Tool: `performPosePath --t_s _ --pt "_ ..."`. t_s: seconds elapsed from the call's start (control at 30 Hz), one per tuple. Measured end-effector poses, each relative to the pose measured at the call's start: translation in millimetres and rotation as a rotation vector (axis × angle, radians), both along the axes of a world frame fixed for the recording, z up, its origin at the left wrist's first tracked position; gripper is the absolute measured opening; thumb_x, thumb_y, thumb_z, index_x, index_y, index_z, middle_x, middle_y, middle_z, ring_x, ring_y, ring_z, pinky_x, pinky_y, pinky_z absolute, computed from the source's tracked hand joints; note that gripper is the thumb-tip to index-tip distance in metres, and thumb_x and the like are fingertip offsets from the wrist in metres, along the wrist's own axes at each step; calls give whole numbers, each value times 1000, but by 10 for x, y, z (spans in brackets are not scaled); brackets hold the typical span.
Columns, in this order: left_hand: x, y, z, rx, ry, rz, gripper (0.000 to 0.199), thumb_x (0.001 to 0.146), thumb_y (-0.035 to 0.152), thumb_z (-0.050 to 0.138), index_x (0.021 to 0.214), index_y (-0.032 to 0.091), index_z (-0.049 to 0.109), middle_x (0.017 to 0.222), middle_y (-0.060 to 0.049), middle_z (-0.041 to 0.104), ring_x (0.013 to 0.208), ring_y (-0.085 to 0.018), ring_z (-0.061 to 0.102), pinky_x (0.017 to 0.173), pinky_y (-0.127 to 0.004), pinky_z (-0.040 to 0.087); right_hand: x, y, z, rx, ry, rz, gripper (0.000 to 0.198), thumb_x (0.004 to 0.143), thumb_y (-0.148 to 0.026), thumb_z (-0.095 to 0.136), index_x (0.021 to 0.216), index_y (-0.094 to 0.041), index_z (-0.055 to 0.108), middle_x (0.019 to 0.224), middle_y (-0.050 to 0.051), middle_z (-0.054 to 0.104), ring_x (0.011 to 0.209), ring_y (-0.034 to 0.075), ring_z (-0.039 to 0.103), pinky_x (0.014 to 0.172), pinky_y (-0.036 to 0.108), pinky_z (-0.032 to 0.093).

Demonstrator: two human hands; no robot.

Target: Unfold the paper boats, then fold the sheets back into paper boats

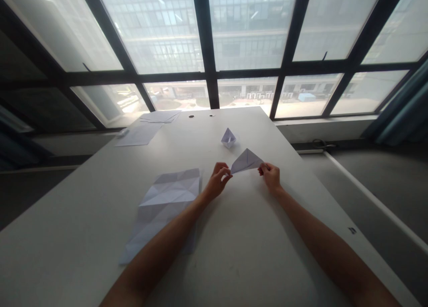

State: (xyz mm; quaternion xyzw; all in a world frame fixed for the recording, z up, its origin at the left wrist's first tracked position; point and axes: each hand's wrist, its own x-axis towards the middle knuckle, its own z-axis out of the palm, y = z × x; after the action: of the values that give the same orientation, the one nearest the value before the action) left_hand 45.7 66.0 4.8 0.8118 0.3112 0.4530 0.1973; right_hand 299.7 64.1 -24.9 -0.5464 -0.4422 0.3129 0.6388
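A white sheet of paper folded into a triangle (246,161) is held above the table, its peak pointing away from me. My left hand (219,178) pinches its left corner between thumb and fingers. At the opposite corner, my right hand (270,174) is closed on the paper. Just beyond stands a small folded paper boat (228,139) with a pointed middle. To the left lies a creased, unfolded sheet of paper (174,189), partly covered by my left forearm.
The white table (254,253) reaches to the windows. Flat white sheets (140,134) lie at its far left, near round holes in the tabletop. A small dark mark (352,230) sits near the right edge. A blue curtain (394,115) hangs at right.
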Motion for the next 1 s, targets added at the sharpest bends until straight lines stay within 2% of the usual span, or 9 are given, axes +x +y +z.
performPosePath --t_s 0.17,0.43,0.5,0.63,0.77,0.9,1.0 --pt "23 -20 29 -92 11 -41 15 96 33 52 89 21 57 97 -7 61 93 -19 59 86 -33 48 2 -8 5 -4 -3 -3 36 78 -52 60 65 -18 64 58 1 61 50 14 51 50 26 42" --pt "22 40 -3 -256 -191 167 15 92 34 56 86 21 57 80 -1 63 73 -14 63 71 -27 52 -18 -29 25 45 -19 63 35 80 -48 61 64 -17 64 56 0 59 51 13 49 50 26 40" --pt "26 61 -6 -314 -275 175 16 89 35 60 93 21 57 87 -1 64 70 -13 64 68 -26 53 -25 -41 37 58 -26 72 34 81 -47 61 64 -17 64 56 0 59 51 13 49 50 26 40" --pt "34 90 -25 -455 -478 109 42 79 39 72 112 21 54 108 -5 65 75 -14 68 69 -29 58 -30 -66 63 66 -60 75 35 82 -47 60 64 -17 64 56 0 58 52 13 49 51 26 39" --pt "29 92 -40 -618 -488 63 43 76 46 76 105 16 65 102 -6 68 81 -18 70 78 -36 61 -32 -75 72 62 -62 60 34 83 -46 59 64 -17 65 56 0 59 52 13 50 51 26 39" --pt "37 76 -9 -551 -390 56 39 78 52 72 91 15 74 115 -9 64 86 -18 67 79 -35 59 -36 -77 78 51 -45 50 35 82 -46 61 63 -17 65 55 0 58 51 13 49 50 25 38" --pt "39 67 27 -438 -229 65 39 82 52 67 71 15 73 104 -9 64 83 -17 63 74 -30 54 -35 -82 78 42 -44 53 37 81 -48 62 62 -17 65 54 1 58 51 13 49 50 25 38"
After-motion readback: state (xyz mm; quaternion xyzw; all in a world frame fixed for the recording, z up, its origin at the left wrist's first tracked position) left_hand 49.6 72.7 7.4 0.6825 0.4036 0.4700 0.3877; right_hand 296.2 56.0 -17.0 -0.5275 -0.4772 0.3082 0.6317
